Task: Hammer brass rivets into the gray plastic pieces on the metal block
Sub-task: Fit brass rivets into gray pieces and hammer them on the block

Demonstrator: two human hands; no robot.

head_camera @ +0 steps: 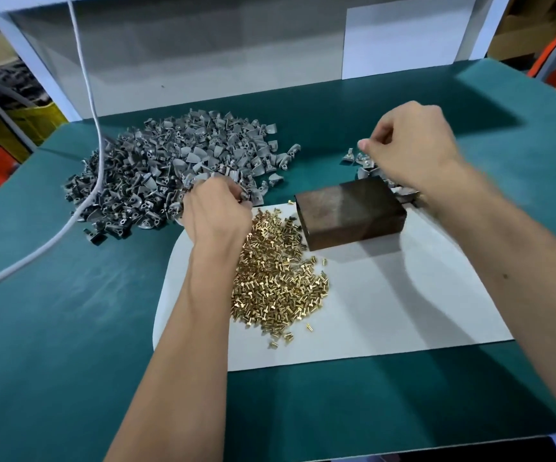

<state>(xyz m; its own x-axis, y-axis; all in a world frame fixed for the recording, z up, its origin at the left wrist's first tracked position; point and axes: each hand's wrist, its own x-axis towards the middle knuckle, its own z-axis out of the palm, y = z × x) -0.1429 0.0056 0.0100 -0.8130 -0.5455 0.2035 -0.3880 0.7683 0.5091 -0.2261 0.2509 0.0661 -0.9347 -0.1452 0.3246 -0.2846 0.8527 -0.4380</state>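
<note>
A dark metal block (350, 211) lies on a white sheet (386, 311) in the middle of the green table. Left of it spreads a heap of brass rivets (276, 278). A large pile of gray plastic pieces (170, 171) fills the far left. My left hand (216, 211) sits at the pile's near edge, fingers curled down into the pieces; what it holds is hidden. My right hand (413, 145) hovers behind the block, fingers curled, above a few gray pieces (363, 161); it is blurred and I cannot tell if it pinches anything.
A white cable (90, 95) hangs down over the gray pile and runs off to the left across the green table (70, 328). A white panel (413, 41) stands at the back. No hammer is in view.
</note>
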